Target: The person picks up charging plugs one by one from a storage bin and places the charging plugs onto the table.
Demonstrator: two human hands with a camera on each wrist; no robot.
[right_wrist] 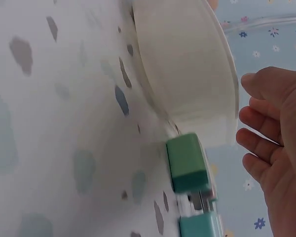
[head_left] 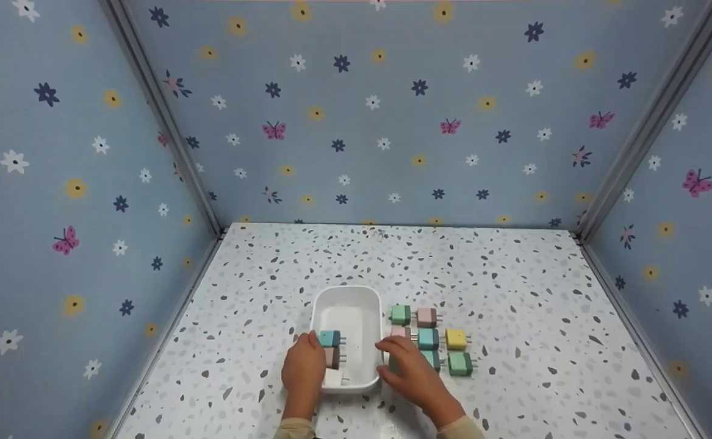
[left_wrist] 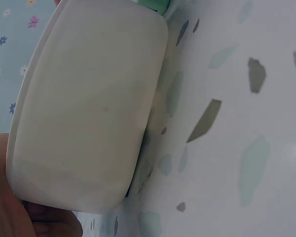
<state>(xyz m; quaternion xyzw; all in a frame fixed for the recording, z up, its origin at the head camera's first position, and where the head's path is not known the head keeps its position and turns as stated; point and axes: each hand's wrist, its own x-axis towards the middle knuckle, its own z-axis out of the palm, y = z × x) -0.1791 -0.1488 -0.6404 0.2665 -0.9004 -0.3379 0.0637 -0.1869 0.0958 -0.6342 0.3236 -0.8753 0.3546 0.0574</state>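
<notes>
Left hand [head_left: 304,367]: extends forward from a pale sleeve [head_left: 296,428], back of the hand up, digits bent round the left rim of the white container [head_left: 348,320], gripping it.
Right hand [head_left: 413,373]: angles inward, thumb and fingers spaced apart and loosely bent, fingertips just beside the container's right rim; whether they touch it cannot be told.
White container: stands upright between the two hands.
Plugs inside: a blue plug [head_left: 329,338], a brown plug [head_left: 331,357] and a white plug [head_left: 332,378] line the left side beside the left hand, prongs rightward.
Plugs outside: green, pink, blue and yellow plugs [head_left: 456,339] cluster right of the container, some partly hidden by the right hand.
Tabletop [head_left: 532,292]: white, speckled.
Panels [head_left: 362,158]: light blue, flowered, behind and at both sides.
</notes>
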